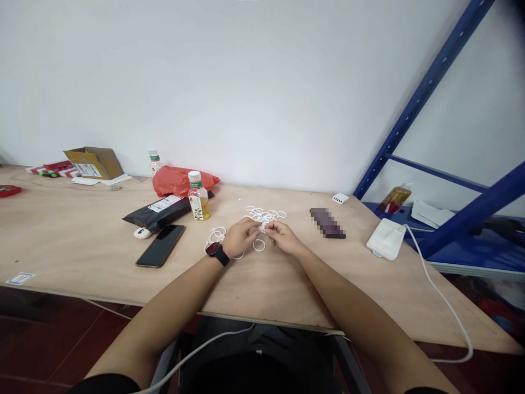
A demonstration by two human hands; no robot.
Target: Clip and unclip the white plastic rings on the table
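Note:
My left hand (239, 237), with a black watch on its wrist, is closed in a pinch at the near side of a pile of thin white rings (268, 215). My right hand (284, 237) meets it from the right, thumb and finger pinched together. Between the fingertips is a bit of white that looks like one of these rings; the fingers hide most of it. A single white ring (258, 250) lies flat on the table just below the hands. More white rings (216, 235) are loosely grouped left of my left hand, partly covered by it.
On the wooden table (82, 241), left of the hands, are a drink bottle (199, 200), red plastic bag (168, 181), black parcel (143, 214), phone (161, 246) and white earbud case (142, 233). A blurred dark item (327, 223), white charger (340, 198) and cabled white box (384, 239) lie right, near a blue rack (426, 82).

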